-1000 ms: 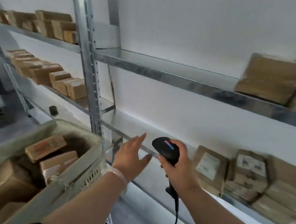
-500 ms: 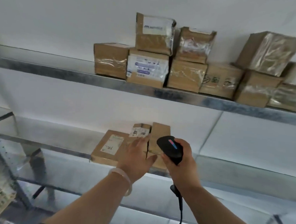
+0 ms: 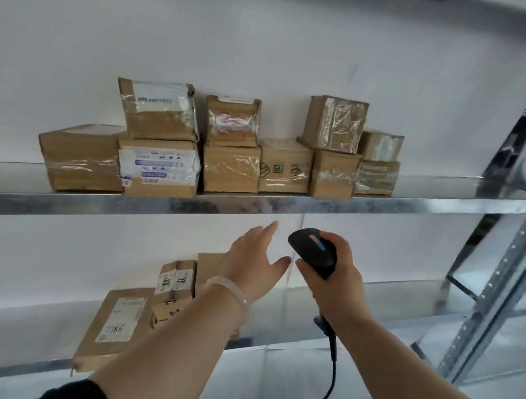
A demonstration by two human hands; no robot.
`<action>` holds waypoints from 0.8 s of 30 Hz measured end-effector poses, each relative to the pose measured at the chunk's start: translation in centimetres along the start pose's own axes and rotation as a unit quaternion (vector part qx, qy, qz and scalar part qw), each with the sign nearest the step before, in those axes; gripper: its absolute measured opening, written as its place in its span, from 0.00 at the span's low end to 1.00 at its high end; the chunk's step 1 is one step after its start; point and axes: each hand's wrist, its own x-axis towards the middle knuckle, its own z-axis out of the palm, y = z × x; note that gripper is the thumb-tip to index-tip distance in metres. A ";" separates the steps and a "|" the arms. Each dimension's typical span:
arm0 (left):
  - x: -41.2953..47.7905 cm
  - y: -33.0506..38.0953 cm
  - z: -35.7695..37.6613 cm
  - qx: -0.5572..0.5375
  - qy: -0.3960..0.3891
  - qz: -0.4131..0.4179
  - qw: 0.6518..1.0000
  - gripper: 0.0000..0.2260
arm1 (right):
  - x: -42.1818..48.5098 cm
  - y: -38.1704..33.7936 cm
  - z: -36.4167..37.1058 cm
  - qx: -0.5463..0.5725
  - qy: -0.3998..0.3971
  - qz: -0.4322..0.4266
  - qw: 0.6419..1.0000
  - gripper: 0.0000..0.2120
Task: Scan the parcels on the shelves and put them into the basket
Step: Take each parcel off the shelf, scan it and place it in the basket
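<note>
The left hand (image 3: 252, 261) is reaching up with fingers spread, holding nothing, while the right hand (image 3: 334, 277) is gripping the black scanner (image 3: 312, 251) below the upper shelf (image 3: 99, 202)

upper parcels (image 3: 231, 169): taped brown cartons, two tiers, upper shelf (image 3: 379, 204) | flat parcel (image 3: 116, 323): labelled, lower shelf (image 3: 293, 326)

the flat parcel (image 3: 112, 326) at the lower left of the frame bears a white label with handwritten digits, about "7786"; the first digit is unsure. the box with green print (image 3: 284, 166), mid-frame on the upper shelf (image 3: 379, 204), shows one green character between two small figures, too blurred to name. the blue-barred label on the box left of it (image 3: 158, 167) cannot be read. the scanner (image 3: 312, 249) shows a red and blue stripe.
</note>
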 end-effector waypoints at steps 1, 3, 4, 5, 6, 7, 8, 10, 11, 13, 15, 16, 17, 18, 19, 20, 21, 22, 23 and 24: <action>0.8 1.3 -0.1 0.003 0.000 0.011 1.000 0.33 | 0.7 -0.2 -1.1 -0.002 0.017 -0.001 1.000 0.25; 2.1 3.9 -0.2 -0.002 -0.001 0.020 1.000 0.33 | 1.9 -0.5 -3.2 -0.006 0.045 -0.004 0.999 0.25; 2.8 5.1 -0.2 -0.012 -0.002 0.024 1.000 0.33 | 2.7 -0.7 -4.4 -0.009 0.055 -0.009 0.998 0.25; 3.4 6.3 -0.2 -0.026 -0.002 0.030 0.999 0.33 | 3.4 -1.0 -5.5 -0.014 0.062 -0.016 0.998 0.25; 4.0 7.6 -0.2 -0.040 -0.003 0.038 0.998 0.33 | 4.2 -1.2 -6.6 -0.019 0.067 -0.023 0.997 0.25; 4.7 8.7 -0.1 -0.050 -0.004 0.045 0.998 0.33 | 5.0 -1.3 -7.7 -0.022 0.071 -0.032 0.997 0.25; 5.2 9.8 0.0 -0.057 -0.004 0.050 0.997 0.33 | 5.9 -1.4 -8.7 -0.024 0.075 -0.040 0.996 0.25; 6.2 11.8 0.5 -0.071 -0.001 0.052 0.996 0.33 | 7.6 -1.2 -10.7 -0.019 0.083 -0.048 0.995 0.24; 6.7 12.7 0.9 -0.080 0.001 0.049 0.996 0.33 | 8.3 -1.0 -11.6 -0.016 0.088 -0.051 0.995 0.23; 7.5 14.5 1.7 -0.093 0.012 0.052 0.994 0.32 | 9.8 -0.4 -13.3 -0.012 0.093 -0.061 0.994 0.22; 8.4 16.4 2.8 -0.100 0.035 0.066 0.992 0.30 | 11.4 0.3 -15.1 -0.007 0.089 -0.073 0.993 0.23; 8.9 17.5 3.3 -0.104 0.046 0.067 0.991 0.30 | 12.2 0.6 -16.0 -0.003 0.085 -0.077 0.993 0.23; 9.5 18.4 3.8 -0.106 0.055 0.061 0.991 0.30 | 13.0 1.0 -16.8 0.002 0.081 -0.080 0.994 0.23; 10.0 19.4 4.2 -0.103 0.066 0.054 0.991 0.29 | 14.0 1.3 -17.6 0.011 0.078 -0.082 0.994 0.23; 10.6 20.3 4.6 -0.096 0.079 0.046 0.991 0.29 | 14.9 1.5 -18.4 0.020 0.079 -0.084 0.993 0.23; 11.1 21.0 4.8 -0.088 0.092 0.038 0.991 0.28 | 15.8 1.6 -19.2 0.028 0.080 -0.086 0.993 0.22; 11.6 21.8 5.0 -0.081 0.103 0.027 0.991 0.28 | 16.7 1.6 -19.8 0.034 0.079 -0.087 0.992 0.22; 12.1 22.4 5.1 -0.078 0.112 0.016 0.990 0.27 | 17.6 1.6 -20.3 0.044 0.074 -0.087 0.992 0.22; 12.5 23.1 5.1 -0.080 0.120 0.006 0.990 0.28 | 18.5 1.5 -20.6 0.055 0.065 -0.086 0.993 0.22; 12.8 23.6 5.1 -0.084 0.128 0.001 0.988 0.28 | 19.4 1.5 -20.8 0.066 0.053 -0.085 0.993 0.21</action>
